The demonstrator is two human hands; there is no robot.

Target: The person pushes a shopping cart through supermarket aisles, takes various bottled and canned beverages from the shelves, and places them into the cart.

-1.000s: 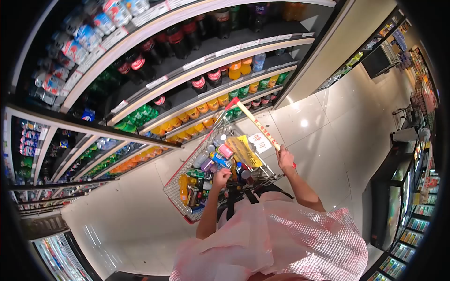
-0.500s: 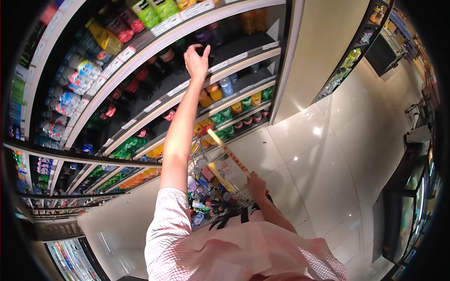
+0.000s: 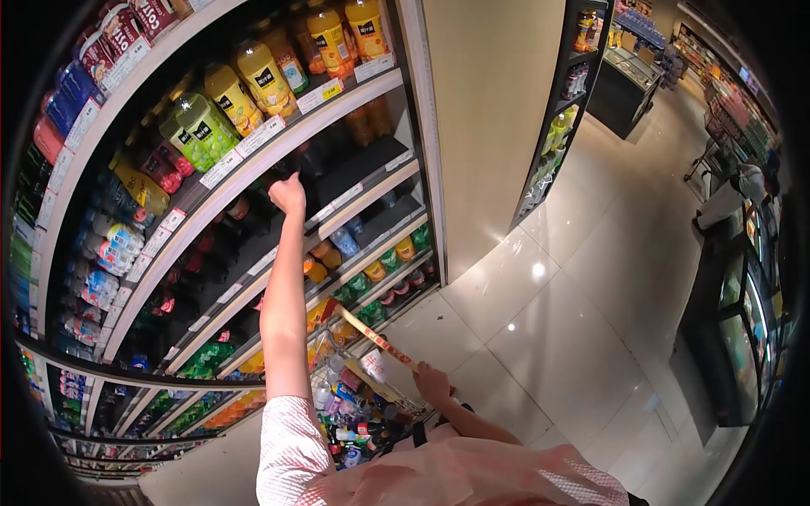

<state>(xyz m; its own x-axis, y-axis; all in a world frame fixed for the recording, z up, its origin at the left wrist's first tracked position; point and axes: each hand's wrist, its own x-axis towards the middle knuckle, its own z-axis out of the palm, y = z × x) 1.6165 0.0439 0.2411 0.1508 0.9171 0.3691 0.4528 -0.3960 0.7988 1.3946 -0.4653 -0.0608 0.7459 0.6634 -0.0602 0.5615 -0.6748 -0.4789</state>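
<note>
My left hand reaches up into a dark middle shelf of the drinks rack. Its fingers are closed beside dark bottles, and whatever they may grip is lost in the shadow. Lower down, my right hand is wrapped round the handle of a shopping cart, a pale bar with red lettering and a red end. Many bottles and packs in mixed colours fill the cart.
Juice bottles with green, yellow and orange contents line the shelf above my left hand, over price tags. A beige pillar closes the rack on the right. Shiny tiled floor stretches to a dark display case and distant carts.
The view has turned right and up, bringing more of the upper juice shelf in. My left hand's fingers, apart earlier, have closed at the shelf. My right hand stays on the cart handle.
</note>
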